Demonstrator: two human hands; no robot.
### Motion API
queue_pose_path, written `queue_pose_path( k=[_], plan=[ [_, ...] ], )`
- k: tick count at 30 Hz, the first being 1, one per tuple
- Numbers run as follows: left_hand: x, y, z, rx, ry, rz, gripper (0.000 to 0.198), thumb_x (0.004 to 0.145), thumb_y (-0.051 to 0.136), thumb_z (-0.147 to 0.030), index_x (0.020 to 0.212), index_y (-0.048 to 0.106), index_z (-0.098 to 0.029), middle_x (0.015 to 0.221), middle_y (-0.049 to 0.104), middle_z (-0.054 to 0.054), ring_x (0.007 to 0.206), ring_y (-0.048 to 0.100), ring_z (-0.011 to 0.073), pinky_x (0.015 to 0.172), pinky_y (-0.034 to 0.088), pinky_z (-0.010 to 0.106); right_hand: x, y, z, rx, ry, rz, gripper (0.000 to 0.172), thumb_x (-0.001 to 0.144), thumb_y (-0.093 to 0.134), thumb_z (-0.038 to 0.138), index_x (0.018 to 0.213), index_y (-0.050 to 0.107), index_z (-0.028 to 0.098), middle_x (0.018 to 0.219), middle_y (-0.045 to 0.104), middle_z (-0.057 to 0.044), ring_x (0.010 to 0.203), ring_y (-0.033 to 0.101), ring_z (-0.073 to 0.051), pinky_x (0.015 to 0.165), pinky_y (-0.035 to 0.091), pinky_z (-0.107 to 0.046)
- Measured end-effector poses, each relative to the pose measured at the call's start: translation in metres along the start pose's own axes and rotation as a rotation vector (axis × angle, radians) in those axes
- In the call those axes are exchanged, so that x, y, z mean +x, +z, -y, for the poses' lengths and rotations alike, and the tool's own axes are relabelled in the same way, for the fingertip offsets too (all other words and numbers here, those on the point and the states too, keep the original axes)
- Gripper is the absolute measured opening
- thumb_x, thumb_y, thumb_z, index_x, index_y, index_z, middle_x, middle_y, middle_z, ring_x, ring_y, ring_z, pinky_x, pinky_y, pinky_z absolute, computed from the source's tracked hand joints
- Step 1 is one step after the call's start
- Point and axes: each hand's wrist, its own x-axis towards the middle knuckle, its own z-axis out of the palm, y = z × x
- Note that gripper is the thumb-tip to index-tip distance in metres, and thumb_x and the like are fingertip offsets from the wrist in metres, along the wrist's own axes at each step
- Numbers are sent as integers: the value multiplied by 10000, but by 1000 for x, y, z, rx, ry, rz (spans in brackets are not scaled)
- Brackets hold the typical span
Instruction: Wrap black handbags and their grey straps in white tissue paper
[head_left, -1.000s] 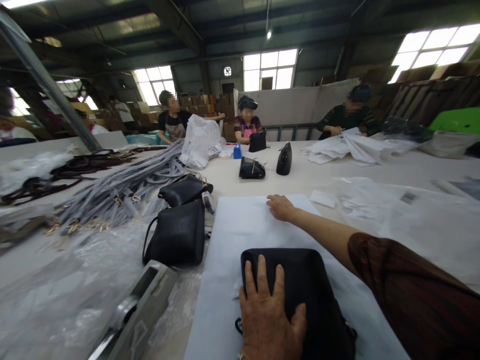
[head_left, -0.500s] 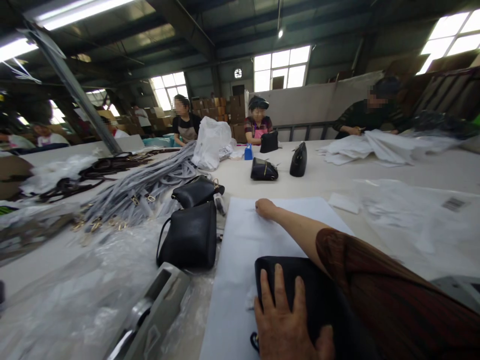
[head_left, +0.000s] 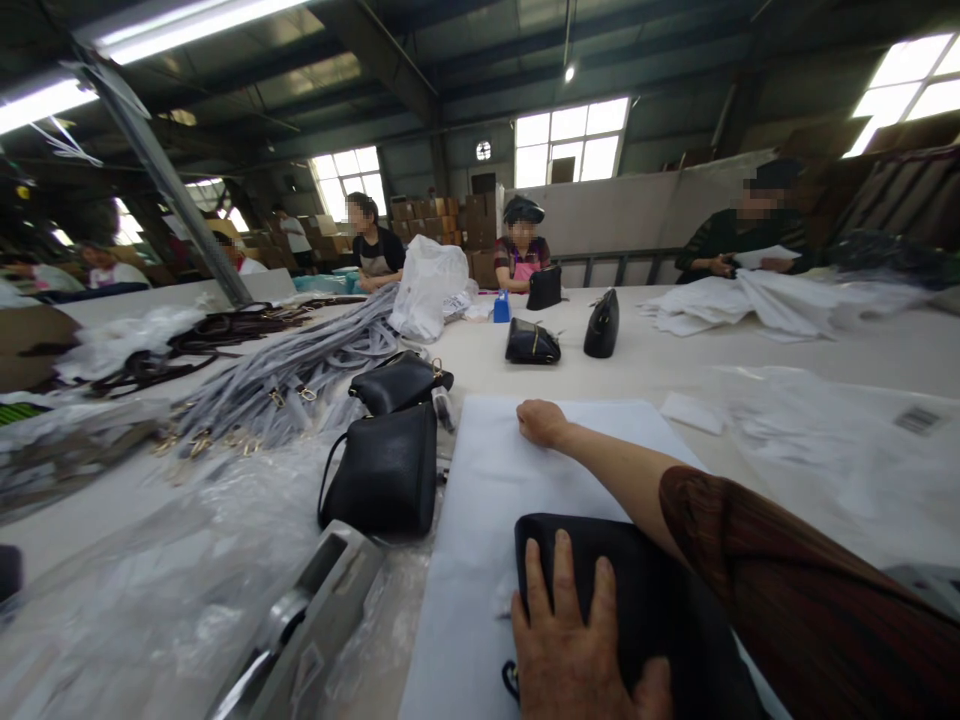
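My left hand (head_left: 574, 625) lies flat on a black leather handbag (head_left: 637, 580), fingers spread, in the lower middle of the head view. The bag rests on a stack of white sheets (head_left: 469, 560); my right forearm and sleeve cover part of it. Reaching across from the right, my right hand (head_left: 541, 424) is closed in a fist against the far part of the sheets. Whatever its fingers grip is hidden. Left of the sheets are two more black handbags, a near one (head_left: 382, 470) and another (head_left: 403, 381) just behind it.
A grey metal tool (head_left: 319, 600) lies on clear plastic at lower left. Grey wrapped straps (head_left: 300, 360) are piled behind it. Two small black bags (head_left: 532, 342) (head_left: 601, 325) stand farther back. Clear plastic packaging (head_left: 825, 440) lies right. Co-workers sit across the table.
The view has shifted slightly. My left hand stays on the handbag, and my right fist stays at the far part of the sheets. The co-worker at right now holds up a white sheet.
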Motion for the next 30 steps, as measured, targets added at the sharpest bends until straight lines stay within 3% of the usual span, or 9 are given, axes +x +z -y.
queue_pose_path(
  k=[8, 12, 15, 21, 30],
  plan=[
    [1, -3, -1, -12, 0, 2, 804, 656, 673, -761, 1375, 548, -426, 1581, 379, 45, 1428, 319, 457, 1005, 420, 676, -13, -9, -10, 32, -81, -22, 227, 939, 493, 172, 1059, 684, 143, 1147, 665, -137, 1091, 610, -262, 914, 461, -335],
    [0, -4, -1, 3, 4, 20, 807, 653, 672, -759, 1376, 549, -423, 1588, 364, 51, 1416, 330, 473, 994, 428, 690, -7, -7, -10, 58, -112, 54, 368, 936, 582, 282, 1281, 599, 154, 1287, 616, -123, 1168, 580, -238, 976, 448, -307],
    [0, -5, -1, 4, 3, 31, 813, 655, 665, -766, 1382, 544, -422, 1590, 359, 50, 1413, 331, 480, 984, 434, 700, 8, -3, 0, 50, -87, 115, 546, 927, 635, 423, 1382, 510, 149, 1345, 572, -140, 1202, 560, -265, 1002, 463, -399],
    [0, -6, 0, -5, -8, 52, 812, 651, 674, -765, 1380, 539, -436, 1592, 347, 35, 1424, 323, 468, 992, 428, 708, 35, 5, 32, 10, -14, 155, 288, 973, 607, 380, 1141, 643, 149, 1200, 635, -97, 1083, 616, -235, 946, 516, -454],
    [0, -6, 0, -20, -9, 47, 827, 636, 695, -762, 1382, 533, -444, 1593, 342, 30, 1428, 320, 467, 998, 428, 706, 23, 6, 32, -6, -59, 93, 253, 978, 605, 357, 1080, 660, 132, 1138, 663, -87, 1072, 627, -228, 955, 512, -448]
  ],
)
